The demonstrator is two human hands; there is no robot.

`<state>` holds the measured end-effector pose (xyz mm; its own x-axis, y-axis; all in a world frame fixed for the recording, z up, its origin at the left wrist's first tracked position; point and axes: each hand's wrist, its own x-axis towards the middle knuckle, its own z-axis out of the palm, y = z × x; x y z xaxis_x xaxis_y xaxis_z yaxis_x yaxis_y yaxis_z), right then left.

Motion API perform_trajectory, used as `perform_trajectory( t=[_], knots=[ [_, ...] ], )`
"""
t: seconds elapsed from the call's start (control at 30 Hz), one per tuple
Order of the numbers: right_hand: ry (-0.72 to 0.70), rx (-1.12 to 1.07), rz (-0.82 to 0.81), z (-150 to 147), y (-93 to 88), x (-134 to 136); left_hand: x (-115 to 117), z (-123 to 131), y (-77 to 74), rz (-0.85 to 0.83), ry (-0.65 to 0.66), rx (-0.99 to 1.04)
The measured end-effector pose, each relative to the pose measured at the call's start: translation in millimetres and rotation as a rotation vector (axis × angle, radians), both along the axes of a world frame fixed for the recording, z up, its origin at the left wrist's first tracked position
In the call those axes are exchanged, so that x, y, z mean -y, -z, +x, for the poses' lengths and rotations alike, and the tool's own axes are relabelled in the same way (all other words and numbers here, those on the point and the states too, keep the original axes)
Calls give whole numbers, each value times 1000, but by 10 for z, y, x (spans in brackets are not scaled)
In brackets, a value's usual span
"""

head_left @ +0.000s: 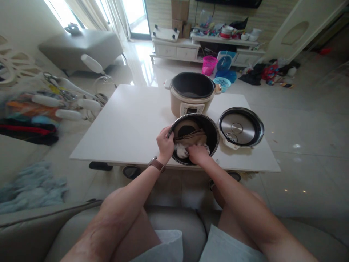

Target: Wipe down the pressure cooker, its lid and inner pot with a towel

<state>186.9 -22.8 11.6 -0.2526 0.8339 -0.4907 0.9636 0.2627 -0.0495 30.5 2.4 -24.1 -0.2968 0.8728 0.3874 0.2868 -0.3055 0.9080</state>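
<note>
table (131,123), white and rectangular, has a round dark-lined metal pot (213,138) at its near edge; the left hand (165,145) grips the pot's rim, seemingly holding it tilted and steady, while the right hand (198,154) clutches crumpled white cloth (180,150) inside.

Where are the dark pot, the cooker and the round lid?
Dark pot (213,135), head view: inner wall, right side.
Cooker (192,108), head view: control panel on its front.
Round lid (237,128), head view: metal disc in its middle.
</note>
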Motion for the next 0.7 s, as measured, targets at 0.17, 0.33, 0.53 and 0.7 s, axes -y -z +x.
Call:
perform_trajectory(
  t=[0.17, 0.33, 0.53, 0.7],
  knots=[
    [92, -273, 53, -41, 91, 25, 101, 135, 51, 88, 75, 5],
    [85, -201, -8, -9, 99, 62, -23, 25, -65, 49, 100, -105],
    [32, -22, 5, -5, 70, 120, -207, -199, -224, 42, 133, -157],
    [-51, -15, 95, 21, 101, 84, -309, -281, -157, -71, 167, -20]
  ],
)
